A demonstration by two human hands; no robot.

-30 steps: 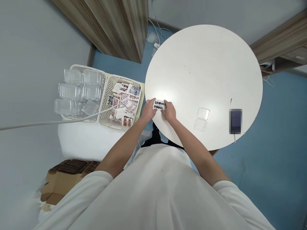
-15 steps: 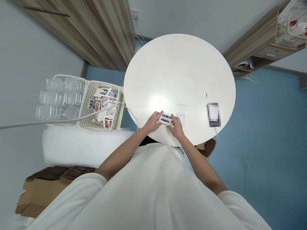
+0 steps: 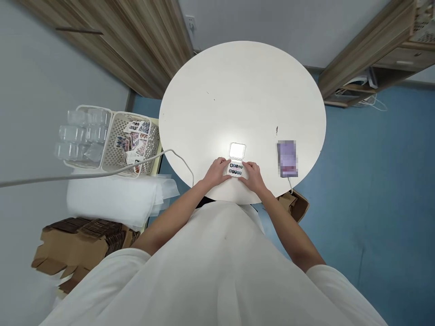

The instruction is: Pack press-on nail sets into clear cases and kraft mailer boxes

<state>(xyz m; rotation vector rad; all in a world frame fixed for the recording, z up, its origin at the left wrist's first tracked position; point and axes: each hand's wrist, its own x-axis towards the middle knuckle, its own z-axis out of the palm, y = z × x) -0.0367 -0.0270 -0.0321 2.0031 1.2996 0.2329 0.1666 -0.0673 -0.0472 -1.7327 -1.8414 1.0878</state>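
Note:
A white card of press-on nails (image 3: 235,169), with two rows of dark, glittery nails, lies over the base of a clear plastic box near the table's front edge. The box's hinged lid (image 3: 237,151) stands open on the far side and catches the light. My left hand (image 3: 217,173) is closed at the left edge of the card, thumb near and fingers far. At the right edge, my right hand (image 3: 253,176) pinches in the same way. Whether the fingertips also press on the box walls is too small to tell.
The round white table (image 3: 244,86) carries a blurred-out phone (image 3: 287,158) with a cable at right. Left of it stand a basket of clear boxes (image 3: 73,133) and a basket of nail cards (image 3: 113,156). A white cable (image 3: 142,160) crosses them. Flattened cardboard (image 3: 73,249) lies lower left.
The card of nails has gone from beside the clear box to over its base, between both hands. The open box now sits straight in front of me. My view has shifted slightly.

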